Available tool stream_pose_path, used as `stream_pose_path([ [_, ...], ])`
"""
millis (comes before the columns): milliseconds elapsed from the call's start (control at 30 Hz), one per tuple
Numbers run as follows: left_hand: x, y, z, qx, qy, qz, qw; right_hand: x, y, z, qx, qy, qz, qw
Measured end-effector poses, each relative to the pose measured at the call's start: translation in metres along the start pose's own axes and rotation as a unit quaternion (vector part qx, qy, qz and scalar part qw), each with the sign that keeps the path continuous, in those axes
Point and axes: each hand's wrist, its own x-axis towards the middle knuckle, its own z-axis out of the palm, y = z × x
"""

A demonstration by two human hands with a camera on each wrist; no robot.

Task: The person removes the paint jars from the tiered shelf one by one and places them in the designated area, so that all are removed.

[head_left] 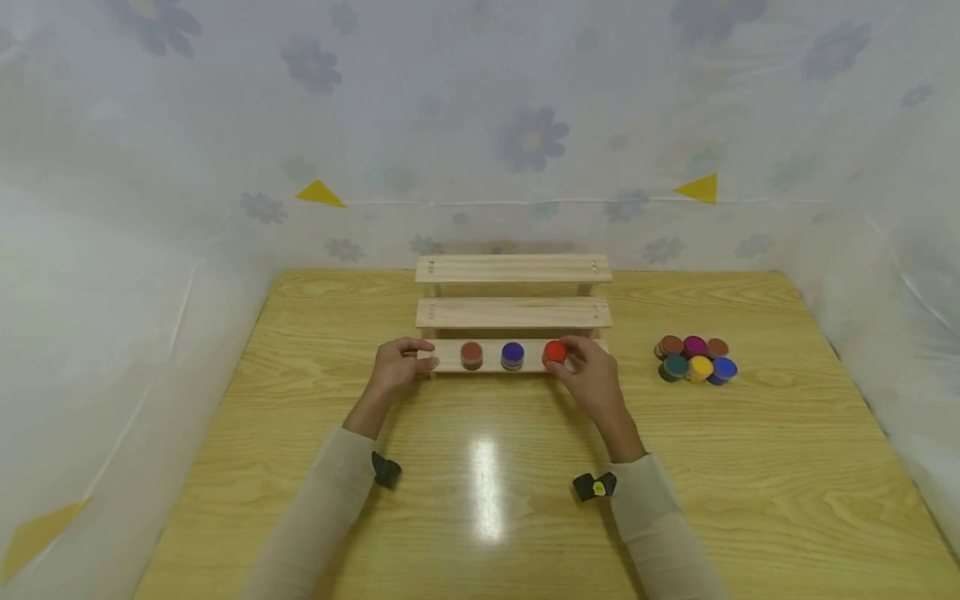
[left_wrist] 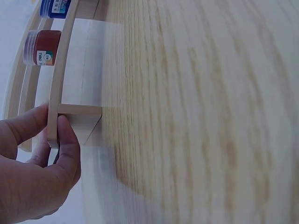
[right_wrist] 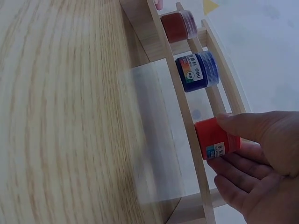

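Note:
A wooden three-step rack (head_left: 513,313) stands on the table. Its lowest step carries a brown paint jar (head_left: 471,356), a dark blue paint jar (head_left: 512,356) and, toward the right end, a red paint jar (head_left: 555,352). My right hand (head_left: 594,379) holds the red jar between thumb and fingers; in the right wrist view the jar's base (right_wrist: 210,137) meets the step. At the step's left end my left hand (head_left: 395,367) pinches the board, thumb on one face and fingers on the other, as the left wrist view shows.
To the right of the rack, several more paint jars stand close together, among them a yellow jar (head_left: 700,368), a teal jar (head_left: 673,367) and a purple jar (head_left: 695,347). A flower-patterned sheet (head_left: 480,125) hangs behind the wooden table (head_left: 300,500).

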Motion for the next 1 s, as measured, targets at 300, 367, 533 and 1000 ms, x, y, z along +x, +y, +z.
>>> stream_pose_path([
  [300, -0.001, 0.000, -0.002, -0.003, -0.001, -0.006, 1.0000, 0.000, -0.002, -0.005, 0.002, 0.001, -0.006, 1.0000],
  [367, -0.001, 0.000, -0.002, -0.003, -0.001, -0.005, 1.0000, -0.001, -0.003, -0.009, 0.013, 0.001, 0.002, 0.9999],
  [533, 0.000, 0.000, -0.002, -0.004, 0.000, 0.000, 1.0000, -0.003, -0.001, -0.020, 0.038, 0.008, 0.029, 0.9988],
  [1000, 0.000, 0.000, 0.000, -0.005, -0.002, -0.003, 1.0000, -0.008, 0.020, -0.049, 0.033, 0.041, 0.046, 0.9975],
])
